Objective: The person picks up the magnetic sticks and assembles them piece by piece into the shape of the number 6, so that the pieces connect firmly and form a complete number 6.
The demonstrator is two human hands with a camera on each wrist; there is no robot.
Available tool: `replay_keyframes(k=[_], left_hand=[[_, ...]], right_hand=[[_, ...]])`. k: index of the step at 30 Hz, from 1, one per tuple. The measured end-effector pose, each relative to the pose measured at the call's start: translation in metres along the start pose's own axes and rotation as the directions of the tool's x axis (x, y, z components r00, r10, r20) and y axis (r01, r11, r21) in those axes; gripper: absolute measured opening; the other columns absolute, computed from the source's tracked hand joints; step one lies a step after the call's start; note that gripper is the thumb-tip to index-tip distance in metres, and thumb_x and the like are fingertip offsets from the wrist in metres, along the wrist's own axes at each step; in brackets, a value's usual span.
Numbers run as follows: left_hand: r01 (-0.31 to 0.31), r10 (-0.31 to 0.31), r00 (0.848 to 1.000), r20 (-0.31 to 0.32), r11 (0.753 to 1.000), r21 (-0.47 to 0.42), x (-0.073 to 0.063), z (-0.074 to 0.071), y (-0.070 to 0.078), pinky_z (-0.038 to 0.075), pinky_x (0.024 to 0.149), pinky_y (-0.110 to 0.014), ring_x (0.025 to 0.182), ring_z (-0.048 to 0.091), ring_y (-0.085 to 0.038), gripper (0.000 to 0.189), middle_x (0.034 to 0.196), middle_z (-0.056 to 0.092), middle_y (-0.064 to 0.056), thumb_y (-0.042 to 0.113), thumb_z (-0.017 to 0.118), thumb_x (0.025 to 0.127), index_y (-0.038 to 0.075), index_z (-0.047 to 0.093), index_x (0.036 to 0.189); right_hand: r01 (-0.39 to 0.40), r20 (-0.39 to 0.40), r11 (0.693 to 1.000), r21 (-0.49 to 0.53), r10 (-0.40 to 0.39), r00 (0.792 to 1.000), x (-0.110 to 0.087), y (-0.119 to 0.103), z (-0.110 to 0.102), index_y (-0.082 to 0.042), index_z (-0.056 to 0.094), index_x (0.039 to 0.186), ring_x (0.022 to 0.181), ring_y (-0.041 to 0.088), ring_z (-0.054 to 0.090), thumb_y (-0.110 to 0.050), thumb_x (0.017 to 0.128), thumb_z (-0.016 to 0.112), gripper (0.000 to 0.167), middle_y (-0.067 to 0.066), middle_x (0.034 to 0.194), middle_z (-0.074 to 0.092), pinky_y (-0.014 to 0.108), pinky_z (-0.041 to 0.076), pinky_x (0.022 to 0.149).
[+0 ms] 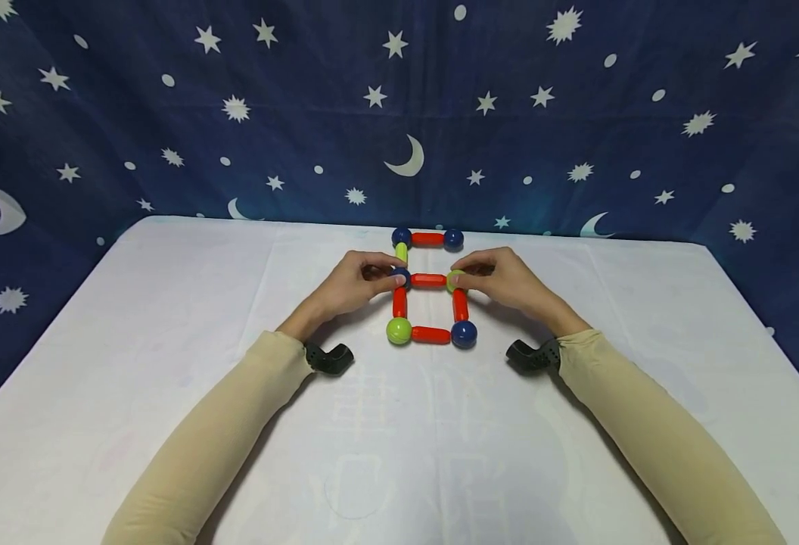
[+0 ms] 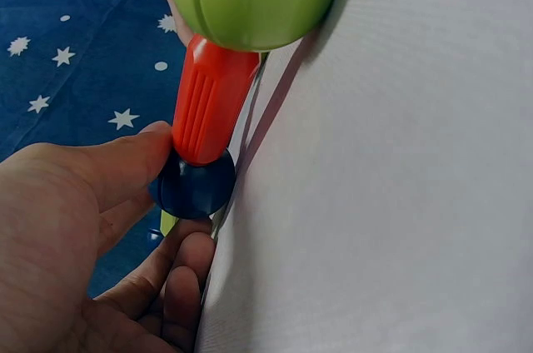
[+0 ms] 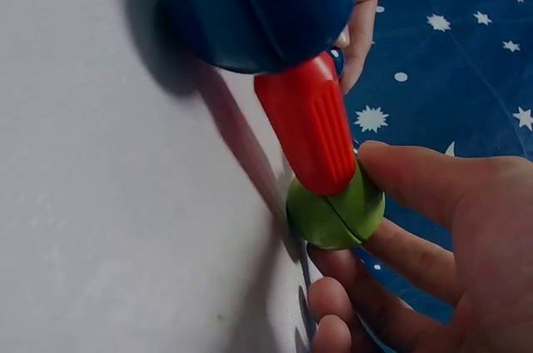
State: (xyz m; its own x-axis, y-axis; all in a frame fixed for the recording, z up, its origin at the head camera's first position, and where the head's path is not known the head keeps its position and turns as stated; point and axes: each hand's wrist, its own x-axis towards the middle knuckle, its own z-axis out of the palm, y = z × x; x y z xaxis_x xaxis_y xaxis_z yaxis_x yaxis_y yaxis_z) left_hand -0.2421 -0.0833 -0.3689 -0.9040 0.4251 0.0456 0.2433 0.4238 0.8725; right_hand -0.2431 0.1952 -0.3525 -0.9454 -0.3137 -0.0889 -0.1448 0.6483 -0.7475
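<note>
In the head view, a figure of toy balls and rods lies toward the back of the table. My left hand (image 1: 355, 286) pinches the blue ball (image 2: 196, 191) at the square's far left corner between thumb and fingers. The green ball (image 3: 333, 218) at its far right corner is held likewise by my right hand (image 1: 505, 281). Red rods, one being the front rod (image 1: 430, 335), form the sides. Nearer me sit a second green ball (image 1: 399, 331) and a blue ball (image 1: 464, 334). Beyond my left fingers, a yellow-green rod (image 1: 402, 252) leads to another blue ball (image 1: 402, 238).
From that back ball a red rod (image 1: 428, 240) runs right to a further blue ball (image 1: 453, 241), close to the table's far edge. A white cloth (image 1: 399, 469) covers the table. Behind hangs a dark blue curtain (image 1: 345, 136) with stars and moons. Black wrist mounts (image 1: 330, 359) sit at both cuffs.
</note>
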Motion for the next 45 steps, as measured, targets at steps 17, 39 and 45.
replay_keyframes(k=[17, 39, 45], left_hand=[[0.006, -0.006, 1.0, -0.007, 1.0, 0.015, -0.001, -0.001, 0.001, 0.048, 0.079, -0.03, 0.09, 0.057, -0.025, 0.033, 0.109, 0.067, -0.009, 0.02, 0.071, 0.097, 0.008, 0.071, 0.128], [-0.173, 0.149, 0.966, 0.21, 0.98, 0.097, -0.051, 0.009, 0.027, 0.051, 0.067, -0.026, 0.075, 0.06, -0.017, 0.031, 0.087, 0.07, 0.002, 0.011, 0.088, 0.08, 0.007, 0.077, 0.108], [-0.143, 0.128, 0.973, 0.192, 0.987, 0.067, -0.05, 0.01, 0.024, 0.051, 0.068, -0.026, 0.076, 0.061, -0.017, 0.032, 0.087, 0.07, 0.0, 0.012, 0.089, 0.078, 0.007, 0.077, 0.107]], right_hand=[[0.289, 0.134, 0.957, 0.038, -0.291, 0.947, -0.064, 0.015, 0.013, -0.02, 0.075, 0.12, 0.092, 0.023, 0.051, -0.022, 0.082, 0.087, 0.039, -0.004, 0.098, 0.064, 0.033, 0.042, 0.076], [0.295, 0.115, 0.953, 0.067, -0.301, 0.947, -0.064, 0.02, 0.014, -0.021, 0.076, 0.118, 0.092, 0.023, 0.051, -0.022, 0.081, 0.088, 0.039, -0.004, 0.098, 0.065, 0.033, 0.042, 0.076], [0.294, 0.108, 0.954, 0.065, -0.299, 0.948, -0.064, 0.022, 0.015, -0.021, 0.076, 0.12, 0.092, 0.023, 0.052, -0.023, 0.082, 0.088, 0.04, -0.004, 0.099, 0.065, 0.033, 0.042, 0.077]])
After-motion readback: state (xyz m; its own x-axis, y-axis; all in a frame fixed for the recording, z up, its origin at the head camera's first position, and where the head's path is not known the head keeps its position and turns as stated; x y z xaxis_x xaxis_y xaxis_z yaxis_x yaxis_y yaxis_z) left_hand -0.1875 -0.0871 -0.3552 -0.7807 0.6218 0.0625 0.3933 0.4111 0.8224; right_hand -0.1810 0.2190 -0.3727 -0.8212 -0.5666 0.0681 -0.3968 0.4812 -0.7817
